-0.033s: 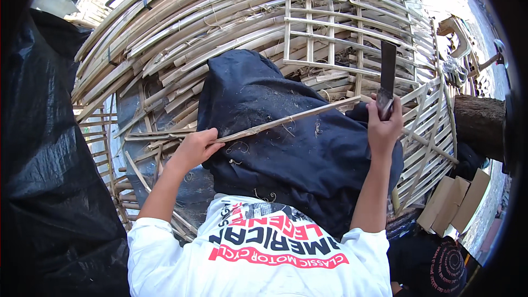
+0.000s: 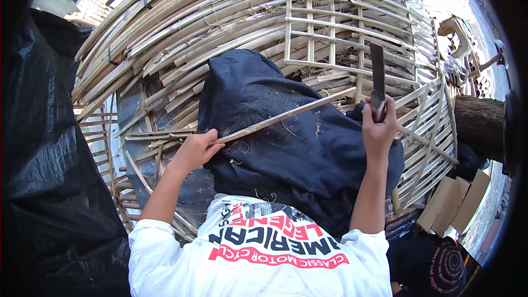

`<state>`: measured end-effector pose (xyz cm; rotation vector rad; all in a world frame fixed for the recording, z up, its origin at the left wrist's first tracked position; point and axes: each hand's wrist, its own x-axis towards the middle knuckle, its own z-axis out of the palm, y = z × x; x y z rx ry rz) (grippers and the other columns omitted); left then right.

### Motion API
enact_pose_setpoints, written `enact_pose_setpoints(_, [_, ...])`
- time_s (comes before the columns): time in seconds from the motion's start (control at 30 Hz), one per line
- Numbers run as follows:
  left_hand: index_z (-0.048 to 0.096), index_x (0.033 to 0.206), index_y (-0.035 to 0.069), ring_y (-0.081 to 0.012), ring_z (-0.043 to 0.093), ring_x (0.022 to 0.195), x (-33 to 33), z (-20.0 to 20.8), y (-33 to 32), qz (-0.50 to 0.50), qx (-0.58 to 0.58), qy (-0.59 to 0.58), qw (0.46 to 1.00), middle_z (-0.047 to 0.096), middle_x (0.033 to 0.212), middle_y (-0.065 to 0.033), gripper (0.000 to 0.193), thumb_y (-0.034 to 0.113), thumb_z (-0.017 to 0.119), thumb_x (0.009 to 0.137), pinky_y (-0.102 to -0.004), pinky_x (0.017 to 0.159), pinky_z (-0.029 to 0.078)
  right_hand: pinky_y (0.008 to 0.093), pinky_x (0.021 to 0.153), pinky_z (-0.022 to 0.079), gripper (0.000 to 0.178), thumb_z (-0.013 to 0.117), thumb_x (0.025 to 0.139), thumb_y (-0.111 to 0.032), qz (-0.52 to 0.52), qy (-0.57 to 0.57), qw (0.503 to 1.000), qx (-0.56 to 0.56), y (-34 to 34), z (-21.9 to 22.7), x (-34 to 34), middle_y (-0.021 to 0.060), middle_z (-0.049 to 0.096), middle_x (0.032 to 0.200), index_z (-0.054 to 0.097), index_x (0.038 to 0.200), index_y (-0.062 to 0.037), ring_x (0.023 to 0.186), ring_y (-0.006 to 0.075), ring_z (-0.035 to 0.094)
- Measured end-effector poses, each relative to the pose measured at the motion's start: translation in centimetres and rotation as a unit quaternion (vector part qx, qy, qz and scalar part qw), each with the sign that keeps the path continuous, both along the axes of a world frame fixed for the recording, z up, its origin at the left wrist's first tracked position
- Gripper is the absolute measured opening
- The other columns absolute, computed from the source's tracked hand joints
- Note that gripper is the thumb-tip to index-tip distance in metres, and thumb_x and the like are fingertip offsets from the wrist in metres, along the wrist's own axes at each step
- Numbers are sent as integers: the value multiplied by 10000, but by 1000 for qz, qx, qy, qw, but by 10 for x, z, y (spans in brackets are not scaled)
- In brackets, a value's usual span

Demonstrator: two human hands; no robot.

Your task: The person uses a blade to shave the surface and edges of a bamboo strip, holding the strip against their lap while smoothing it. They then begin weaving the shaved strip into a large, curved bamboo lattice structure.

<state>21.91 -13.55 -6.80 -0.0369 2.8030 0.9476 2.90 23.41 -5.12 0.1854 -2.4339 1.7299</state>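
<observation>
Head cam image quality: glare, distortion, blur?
Head view: fisheye bows the stacked pale split-bamboo strips near the rim, corners black; head view: upper-right edge overexposed, soft sheen on the creased black plastic sheet; head view: the dark flat-bladed knife looks reasonably sharp, no obvious motion blur.

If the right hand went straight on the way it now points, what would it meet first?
Probably the bamboo lattice panel ahead, with the knife in the right hand leading; how far the panel lies below the knife is unclear from this view.
</observation>
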Motion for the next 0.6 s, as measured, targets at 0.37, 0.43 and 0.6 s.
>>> enact_pose_setpoints(0.37, [482, 930, 53, -425, 617, 672, 20, -19, 52, 111, -79, 47, 990, 620, 703, -193, 130, 153, 563, 941, -500, 565, 474, 412, 677, 519, 333, 723, 668, -83, 206, 118, 921, 310, -92, -47, 38, 133, 604, 818, 575, 963, -33, 773, 316, 631])
enact_pose_setpoints(0.43, [482, 906, 58, -415, 618, 655, 18, -18, 56, 108, -93, 53, 988, 619, 696, -177, 148, 181, 552, 952, -496, 545, 472, 413, 655, 532, 344, 735, 665, -107, 213, 123, 914, 322, -94, -53, 29, 136, 614, 823, 552, 948, -32, 778, 310, 642])
enact_pose_setpoints(0.6, [495, 902, 66, -390, 627, 628, 21, -30, 50, 114, -131, 46, 984, 622, 678, -147, 181, 230, 542, 962, -477, 516, 481, 457, 646, 525, 301, 702, 717, -141, 259, 80, 861, 430, -90, -71, -10, 174, 639, 753, 510, 927, -41, 727, 366, 655])
